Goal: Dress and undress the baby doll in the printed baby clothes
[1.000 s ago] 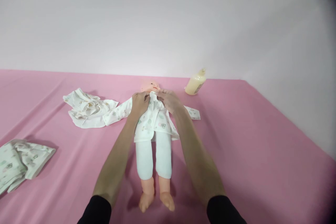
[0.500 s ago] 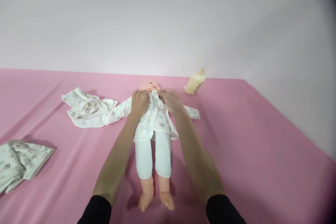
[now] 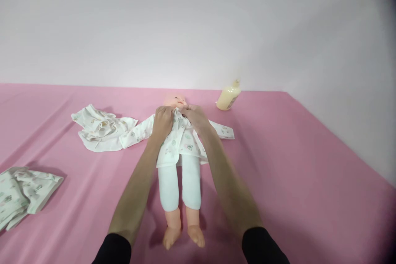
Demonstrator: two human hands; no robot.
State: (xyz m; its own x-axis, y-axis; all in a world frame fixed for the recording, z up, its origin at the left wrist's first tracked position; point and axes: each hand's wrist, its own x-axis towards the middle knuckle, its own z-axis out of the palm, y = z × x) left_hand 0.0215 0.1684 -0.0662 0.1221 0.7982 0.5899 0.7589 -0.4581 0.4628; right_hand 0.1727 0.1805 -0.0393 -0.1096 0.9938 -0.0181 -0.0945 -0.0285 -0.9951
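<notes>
A baby doll (image 3: 181,187) lies on its back on the pink sheet (image 3: 293,165), feet toward me, in white leggings and a printed white shirt (image 3: 181,144). My left hand (image 3: 162,121) pinches the shirt's left front edge at the doll's chest. My right hand (image 3: 193,117) pinches the right edge just under the doll's chin. Both hands meet at the neckline, fingers curled on the cloth. The doll's head (image 3: 175,100) shows just beyond them.
A crumpled printed garment (image 3: 99,128) lies left of the doll, touching its sleeve. More folded printed cloth (image 3: 21,196) sits at the left edge. A cream bottle (image 3: 228,98) lies tilted by the white wall at the back right.
My hands have drawn the shirt's two front edges closer together at the neck. The doll and the other things have not moved.
</notes>
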